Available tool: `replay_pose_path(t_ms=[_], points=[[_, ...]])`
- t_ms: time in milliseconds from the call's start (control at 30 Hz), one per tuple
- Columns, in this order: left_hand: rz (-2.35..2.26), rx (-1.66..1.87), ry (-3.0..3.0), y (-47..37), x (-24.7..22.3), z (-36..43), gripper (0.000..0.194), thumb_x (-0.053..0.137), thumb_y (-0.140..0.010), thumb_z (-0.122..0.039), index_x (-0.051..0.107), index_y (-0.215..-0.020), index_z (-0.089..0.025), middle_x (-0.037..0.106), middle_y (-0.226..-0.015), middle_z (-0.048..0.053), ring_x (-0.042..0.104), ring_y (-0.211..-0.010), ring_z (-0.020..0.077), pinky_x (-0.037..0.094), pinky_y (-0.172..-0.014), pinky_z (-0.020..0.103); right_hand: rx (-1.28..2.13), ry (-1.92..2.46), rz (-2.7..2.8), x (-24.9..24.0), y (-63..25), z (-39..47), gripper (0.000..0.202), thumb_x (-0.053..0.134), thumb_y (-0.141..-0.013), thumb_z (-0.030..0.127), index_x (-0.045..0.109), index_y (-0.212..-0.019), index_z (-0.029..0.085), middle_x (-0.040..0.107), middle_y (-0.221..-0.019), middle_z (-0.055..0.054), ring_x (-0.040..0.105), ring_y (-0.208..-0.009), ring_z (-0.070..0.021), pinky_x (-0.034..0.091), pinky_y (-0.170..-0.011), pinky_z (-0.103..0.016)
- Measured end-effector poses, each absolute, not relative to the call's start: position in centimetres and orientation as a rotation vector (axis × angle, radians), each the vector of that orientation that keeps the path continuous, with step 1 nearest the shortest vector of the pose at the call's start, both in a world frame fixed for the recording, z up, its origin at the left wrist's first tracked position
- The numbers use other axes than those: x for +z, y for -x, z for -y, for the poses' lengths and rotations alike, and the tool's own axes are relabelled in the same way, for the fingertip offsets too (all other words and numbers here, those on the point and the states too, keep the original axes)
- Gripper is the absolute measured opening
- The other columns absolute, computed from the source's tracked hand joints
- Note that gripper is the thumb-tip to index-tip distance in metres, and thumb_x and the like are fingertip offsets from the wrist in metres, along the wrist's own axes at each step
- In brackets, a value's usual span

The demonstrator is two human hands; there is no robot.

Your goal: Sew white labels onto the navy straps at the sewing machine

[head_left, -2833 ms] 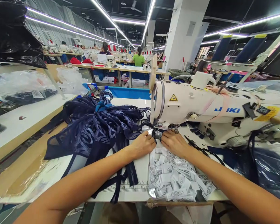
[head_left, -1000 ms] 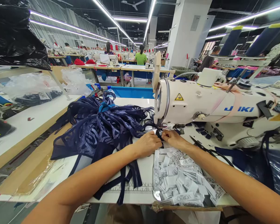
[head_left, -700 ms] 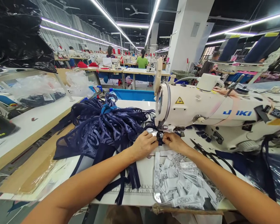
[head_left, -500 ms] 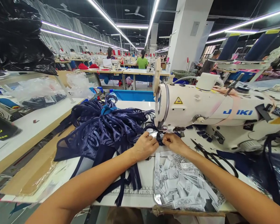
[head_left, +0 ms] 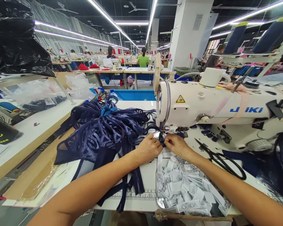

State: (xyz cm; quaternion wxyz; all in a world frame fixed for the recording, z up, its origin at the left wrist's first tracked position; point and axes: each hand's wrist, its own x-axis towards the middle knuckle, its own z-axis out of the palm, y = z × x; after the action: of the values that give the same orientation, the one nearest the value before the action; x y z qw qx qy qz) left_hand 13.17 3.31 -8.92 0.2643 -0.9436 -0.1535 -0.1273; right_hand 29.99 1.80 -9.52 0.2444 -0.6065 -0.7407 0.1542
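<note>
At the needle of the white sewing machine (head_left: 217, 97), both hands work close together. My left hand (head_left: 149, 150) is closed, its fingers curled at the near-left side of the presser foot. My right hand (head_left: 178, 146) pinches from the other side, thumb and forefinger together. A small piece of dark navy fabric (head_left: 164, 142) shows between the fingertips; most of it is covered by the hands. Left of the needle lies a heap of navy lace garments (head_left: 96, 131) tied with a blue strip (head_left: 108, 110), straps hanging towards the table's front edge.
Below my right forearm, a metal tray (head_left: 158, 201) holds many white printed labels (head_left: 188, 188). Black scissors (head_left: 218, 160) lie right of it. Navy thread cones (head_left: 237, 37) stand behind the machine. A side table (head_left: 37, 131) is at the left. People sit at machines further back.
The view has shifted slightly, so the machine and scissors sit a little further right. Both hands stay at the needle, a touch closer together, still closed on the navy fabric.
</note>
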Motion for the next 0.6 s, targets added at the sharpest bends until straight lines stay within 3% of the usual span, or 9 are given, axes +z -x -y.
replay_pose_path(t_ms=[267, 467, 600], points=[[0.42, -0.323, 2.567, -13.2, -8.9, -3.3, 0.013, 0.049, -0.079, -0.009, 0.055, -0.069, -0.012, 0.058, -0.062, 0.002, 0.051, -0.057, 0.0153, 0.029, -0.058, 0.032, 0.579, 1.418, 2.106, -9.0, -30.9, -1.1, 0.02, 0.046, -0.078, 0.015, 0.065, -0.076, 0.018, 0.063, -0.083, -0.003, 0.058, -0.081, -0.0157, 0.044, -0.074, -0.028], [0.438, -0.296, 2.624, -13.1, -8.4, -3.5, 0.016, 0.049, -0.081, -0.01, 0.055, -0.066, -0.013, 0.059, -0.065, 0.003, 0.052, -0.061, 0.0155, 0.031, -0.06, 0.032, 0.049, 1.522, 2.438, -8.5, -29.7, 0.8, 0.027, 0.041, -0.078, 0.004, 0.065, -0.078, 0.016, 0.059, -0.089, -0.008, 0.057, -0.08, -0.0174, 0.046, -0.065, -0.028], [0.436, -0.345, 2.673, -11.8, -7.2, -3.7, 0.017, 0.049, -0.081, -0.014, 0.056, -0.066, -0.014, 0.062, -0.08, 0.006, 0.055, -0.079, 0.0197, 0.034, -0.072, 0.036, -0.202, 1.498, 2.623, -7.8, -29.1, 1.4, 0.026, 0.044, -0.072, -0.002, 0.064, -0.081, 0.012, 0.059, -0.086, -0.011, 0.055, -0.082, -0.0226, 0.047, -0.064, -0.032]])
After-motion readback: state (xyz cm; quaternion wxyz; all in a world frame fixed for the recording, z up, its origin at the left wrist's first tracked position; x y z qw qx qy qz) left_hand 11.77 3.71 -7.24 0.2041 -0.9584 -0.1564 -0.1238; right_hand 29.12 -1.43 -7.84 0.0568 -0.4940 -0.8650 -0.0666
